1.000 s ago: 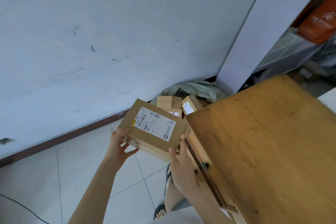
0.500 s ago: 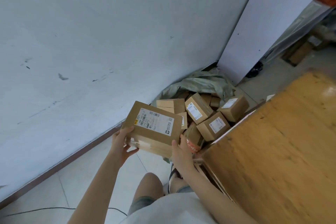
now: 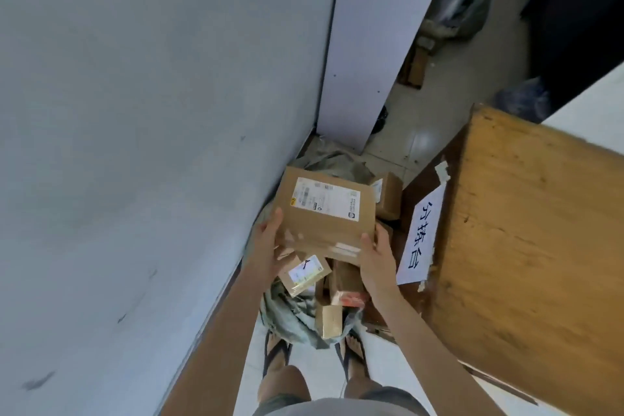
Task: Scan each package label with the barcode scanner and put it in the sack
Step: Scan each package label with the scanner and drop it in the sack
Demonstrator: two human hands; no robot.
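Note:
I hold a flat brown cardboard package (image 3: pixel 324 230) with a white barcode label on top, directly over the open grey-green sack (image 3: pixel 290 314). My left hand (image 3: pixel 270 246) grips its near-left edge, and my right hand (image 3: pixel 376 257) grips its near-right corner. Several smaller labelled boxes lie in the sack under it, among them one with a white label (image 3: pixel 305 273) and a small plain one (image 3: pixel 329 321). No barcode scanner is in view.
A grey wall (image 3: pixel 135 145) runs along the left. The wooden table (image 3: pixel 526 246), with a white paper sign (image 3: pixel 422 236) on its side, stands close on the right. My sandalled feet (image 3: pixel 277 355) stand at the sack's near edge. Dark clutter fills the top right.
The view has swung down over the sack. Both hands have carried the package forward, from beside the table edge to above the boxes in the sack.

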